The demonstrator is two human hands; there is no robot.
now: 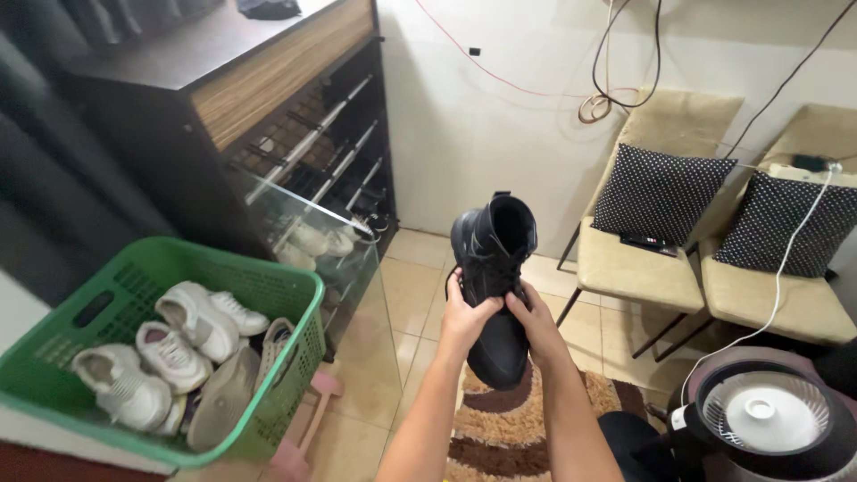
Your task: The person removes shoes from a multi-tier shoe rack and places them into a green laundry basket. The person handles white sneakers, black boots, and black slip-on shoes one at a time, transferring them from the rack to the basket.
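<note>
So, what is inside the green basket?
The green basket holds several white sneakers and a beige shoe lying sole up. The shoes cover the bottom, so anything beneath them cannot be seen.

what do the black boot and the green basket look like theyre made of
Black boot, held in both hands: looks like smooth leather or a synthetic stand-in, with a dull sheen on the upper; which one cannot be told.
Green basket: moulded plastic, judging by the uniform colour, slotted lattice walls and rounded rim.
</note>
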